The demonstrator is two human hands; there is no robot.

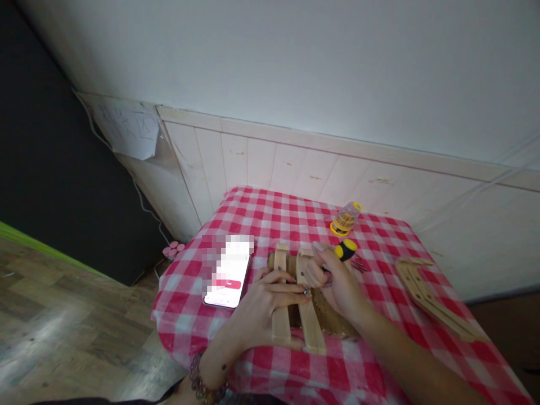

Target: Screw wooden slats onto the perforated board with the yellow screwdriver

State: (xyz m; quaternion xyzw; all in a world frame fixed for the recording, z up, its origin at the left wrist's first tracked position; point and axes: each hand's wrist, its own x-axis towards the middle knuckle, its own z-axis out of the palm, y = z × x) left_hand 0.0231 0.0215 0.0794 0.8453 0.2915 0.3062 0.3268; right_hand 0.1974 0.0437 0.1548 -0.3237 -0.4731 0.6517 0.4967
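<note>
Two hands were busy nr the table's near edge. The R hand [337,284] was closed round a driver [346,250], its yellow-&-black handle poking out past the thumb side toward the far R corner; the shaft was mostly hidden by the hand. The L hand [265,301] had a hold on two pale wood slats [313,333]: fingers laid across the tops, thumb passing under the L one. A shiny bit [306,291] sat at the L fingertips on the R slat, too small to ID. Dark dots, prob. screw heads, showed higher up on both slats. They lay side by side, a gap btwn, over a brown piece [335,318], mostly covered.

Just L of the hands, toward the table's L edge, lay a phone [236,275], screen lit, pt. blurred out. Just R of the driver were a few thin dark rods [359,265]. Nr the far edge, R of ctr, was a clear case [346,219] w/ yellow ends, tilted in view. Along the R edge lay more wood parts [434,301], angled, w/ dark dots.

A red/white check cloth [261,211] covered the table. Behind the far edge: white wall [295,73] w/ paneling [261,157] below.
</note>
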